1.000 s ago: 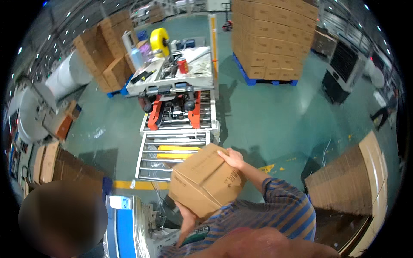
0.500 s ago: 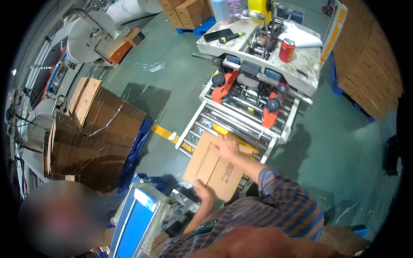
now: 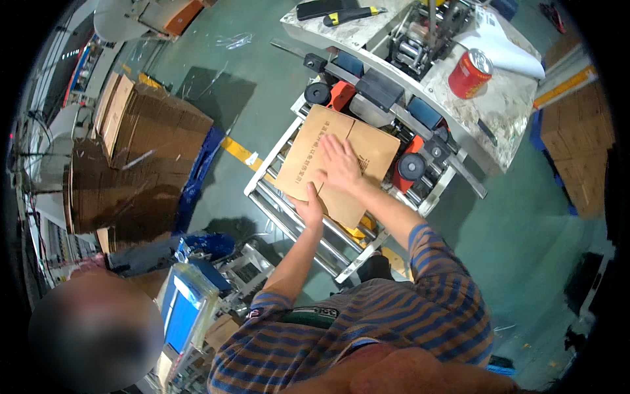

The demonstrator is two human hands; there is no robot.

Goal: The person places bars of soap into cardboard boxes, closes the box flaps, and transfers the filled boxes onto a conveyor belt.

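Observation:
A brown cardboard box [image 3: 308, 148] lies on the roller conveyor [image 3: 275, 203], its far end at the mouth of the box-taping machine [image 3: 394, 79]. My right hand [image 3: 340, 163] lies flat on the box's closed top flaps, fingers spread. My left hand [image 3: 308, 205] presses against the near edge of the box. Neither hand grips anything. Orange side belts and black wheels of the machine flank the box's far end.
A red can [image 3: 470, 72], white paper and a yellow-black knife [image 3: 351, 13] lie on the machine top. Stacks of flat cardboard [image 3: 131, 157] stand at left on a blue pallet. A scale with a blue screen [image 3: 187, 312] sits near me. Stacked boxes [image 3: 584, 151] at right.
The box went from held up in the air to lying on the rollers and slid toward the machine. My right hand moved onto its top, my left to its near edge.

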